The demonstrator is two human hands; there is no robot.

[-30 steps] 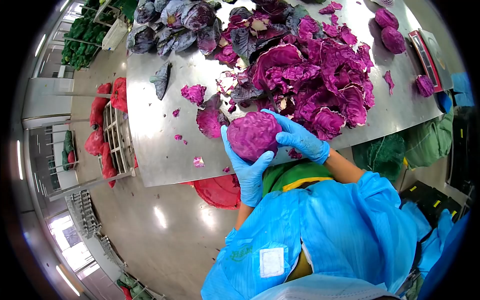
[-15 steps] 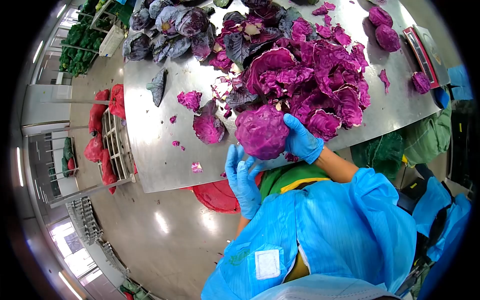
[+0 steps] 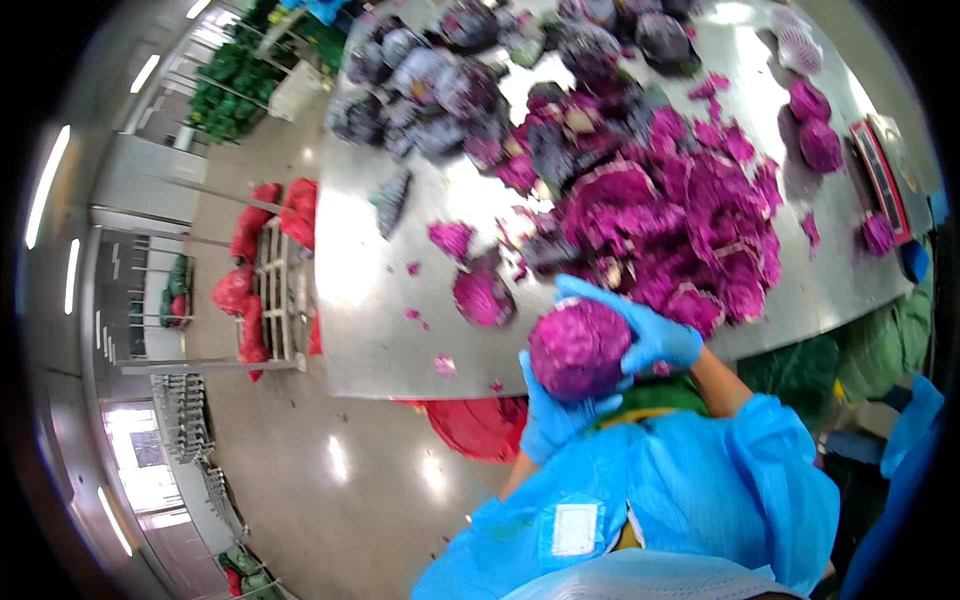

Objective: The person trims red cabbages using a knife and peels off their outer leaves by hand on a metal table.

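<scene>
A round red cabbage (image 3: pixel 578 350) with bright purple, bare leaves sits between my two blue-gloved hands at the front edge of the metal table. My left hand (image 3: pixel 552 420) cups it from below and the left side. Across its top and right side lies my right hand (image 3: pixel 650 328), with the fingers curved over it. Just beyond the cabbage spreads a heap of loose purple leaves (image 3: pixel 690 220). One detached leaf (image 3: pixel 484 294) rests on the table to the left, with small scraps around it.
Dark untrimmed cabbages (image 3: pixel 440 85) crowd the far left of the steel table (image 3: pixel 370 340). At the right lie trimmed cabbages (image 3: pixel 820 146) and a scale (image 3: pixel 882 175). Below the front edge is a red sack (image 3: pixel 475 428); red mesh bags (image 3: pixel 250 300) lie on a pallet at left.
My left hand has gone from apart, fingers spread, to holding the cabbage from below. The right hand has shifted over its top. The cabbage has come toward my body, and the view has turned.
</scene>
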